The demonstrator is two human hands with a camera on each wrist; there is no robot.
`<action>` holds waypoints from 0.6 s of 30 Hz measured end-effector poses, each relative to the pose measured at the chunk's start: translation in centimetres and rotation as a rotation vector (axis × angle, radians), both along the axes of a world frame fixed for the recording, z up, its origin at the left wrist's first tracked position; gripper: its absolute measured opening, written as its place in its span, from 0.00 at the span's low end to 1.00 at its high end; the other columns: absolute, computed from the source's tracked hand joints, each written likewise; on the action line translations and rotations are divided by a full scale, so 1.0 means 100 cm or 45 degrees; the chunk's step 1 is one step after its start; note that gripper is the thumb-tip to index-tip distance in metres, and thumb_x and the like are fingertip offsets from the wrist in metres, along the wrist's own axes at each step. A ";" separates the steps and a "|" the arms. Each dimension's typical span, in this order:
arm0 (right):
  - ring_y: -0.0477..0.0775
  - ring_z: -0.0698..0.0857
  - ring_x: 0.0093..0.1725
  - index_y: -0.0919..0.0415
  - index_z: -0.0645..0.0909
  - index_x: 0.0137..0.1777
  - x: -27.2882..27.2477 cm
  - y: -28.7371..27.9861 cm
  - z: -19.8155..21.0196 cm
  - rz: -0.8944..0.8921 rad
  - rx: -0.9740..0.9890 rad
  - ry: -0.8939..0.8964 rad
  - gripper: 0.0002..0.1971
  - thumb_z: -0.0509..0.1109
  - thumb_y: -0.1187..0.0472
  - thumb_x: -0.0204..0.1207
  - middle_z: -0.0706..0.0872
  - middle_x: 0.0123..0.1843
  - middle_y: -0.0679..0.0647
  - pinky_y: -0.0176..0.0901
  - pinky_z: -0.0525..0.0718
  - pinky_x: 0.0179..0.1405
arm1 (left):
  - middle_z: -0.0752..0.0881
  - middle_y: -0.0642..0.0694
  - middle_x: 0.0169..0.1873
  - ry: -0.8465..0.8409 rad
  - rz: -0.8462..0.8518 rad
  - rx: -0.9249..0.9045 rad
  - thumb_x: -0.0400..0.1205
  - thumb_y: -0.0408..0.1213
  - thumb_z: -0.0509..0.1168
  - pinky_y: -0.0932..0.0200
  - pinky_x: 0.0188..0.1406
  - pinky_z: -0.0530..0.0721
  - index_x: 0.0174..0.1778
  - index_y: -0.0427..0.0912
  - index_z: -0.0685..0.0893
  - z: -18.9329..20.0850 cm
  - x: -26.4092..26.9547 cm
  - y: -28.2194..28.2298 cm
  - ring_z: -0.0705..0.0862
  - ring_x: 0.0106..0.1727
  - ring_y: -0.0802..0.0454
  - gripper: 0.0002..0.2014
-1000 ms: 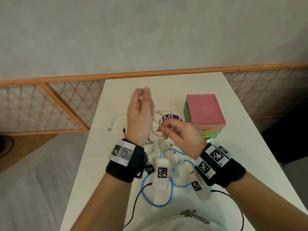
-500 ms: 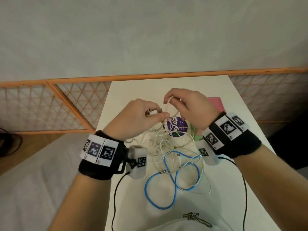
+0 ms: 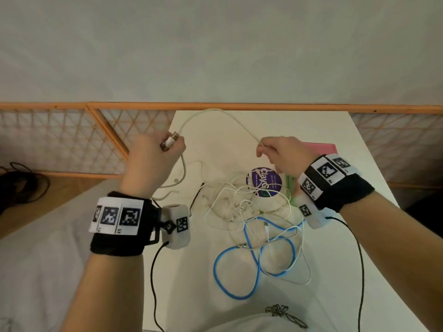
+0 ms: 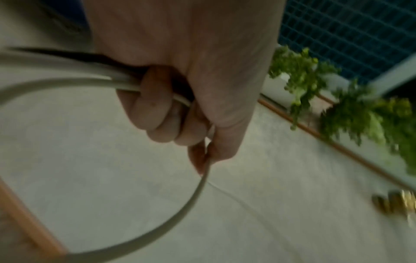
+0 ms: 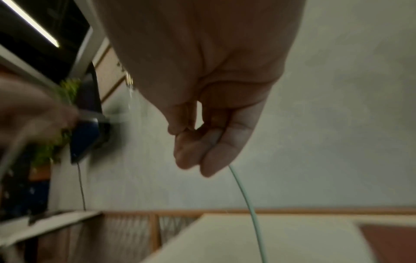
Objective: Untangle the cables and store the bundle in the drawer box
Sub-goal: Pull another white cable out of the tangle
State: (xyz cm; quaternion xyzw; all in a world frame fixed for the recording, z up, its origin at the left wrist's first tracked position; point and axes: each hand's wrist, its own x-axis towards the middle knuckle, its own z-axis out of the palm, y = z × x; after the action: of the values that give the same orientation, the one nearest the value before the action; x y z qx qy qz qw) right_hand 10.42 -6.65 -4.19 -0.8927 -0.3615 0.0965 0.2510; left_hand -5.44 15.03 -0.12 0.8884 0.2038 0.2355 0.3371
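- White cable (image 3: 211, 113) arches between my hands above the table (image 3: 311, 125), its long axis running left to right.
- My left hand (image 3: 151, 161) is fisted round its plug end; my right hand (image 3: 280, 154) pinches it further along.
- The tangle (image 3: 249, 212) lies toward me from both hands.
- The pink drawer box (image 3: 318, 147) sits just behind my right hand, so I judge that hand nearer; the far table is free.

The table (image 3: 275, 125) is white. On it lie thin white cables (image 3: 230, 200) and a bright blue cable (image 3: 239, 274). A round purple label (image 3: 263, 182) carries white lettering. The box (image 3: 318, 148) has a pink top and a green side. Both black wristbands (image 3: 117, 243) bear black-and-white square markers. The fence (image 3: 72, 140) is orange with a pale lattice.
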 end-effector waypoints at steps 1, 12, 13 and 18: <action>0.50 0.82 0.31 0.56 0.82 0.45 -0.001 0.006 0.012 0.033 0.037 -0.011 0.13 0.56 0.56 0.83 0.80 0.33 0.48 0.49 0.81 0.44 | 0.76 0.53 0.27 0.048 0.039 0.048 0.80 0.41 0.67 0.59 0.26 0.74 0.54 0.42 0.82 -0.004 -0.001 -0.001 0.71 0.24 0.58 0.09; 0.56 0.88 0.31 0.55 0.79 0.45 -0.021 0.029 0.054 0.364 -0.181 -0.132 0.13 0.55 0.53 0.83 0.79 0.29 0.46 0.49 0.81 0.42 | 0.75 0.50 0.18 0.058 -0.367 0.417 0.82 0.56 0.62 0.54 0.25 0.76 0.44 0.45 0.83 -0.008 0.019 -0.024 0.76 0.23 0.49 0.17; 0.56 0.88 0.30 0.55 0.79 0.45 -0.016 0.026 0.049 0.328 -0.164 -0.090 0.12 0.55 0.54 0.83 0.79 0.27 0.46 0.49 0.82 0.43 | 0.75 0.47 0.18 -0.035 -0.360 0.369 0.83 0.54 0.62 0.56 0.23 0.72 0.41 0.45 0.82 -0.006 0.016 -0.022 0.73 0.20 0.51 0.16; 0.60 0.87 0.25 0.57 0.76 0.44 0.006 0.011 0.012 0.083 -0.073 0.123 0.12 0.53 0.56 0.84 0.84 0.26 0.54 0.55 0.85 0.43 | 0.75 0.40 0.22 -0.513 0.026 0.168 0.85 0.48 0.62 0.56 0.21 0.65 0.39 0.46 0.80 0.010 0.004 -0.006 0.69 0.22 0.47 0.12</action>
State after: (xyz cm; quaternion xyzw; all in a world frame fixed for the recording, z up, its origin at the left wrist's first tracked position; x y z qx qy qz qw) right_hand 11.02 -5.51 -2.94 -0.8816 -0.3751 0.1580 0.2391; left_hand -5.08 14.39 0.87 0.8415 0.1253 0.4245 0.3098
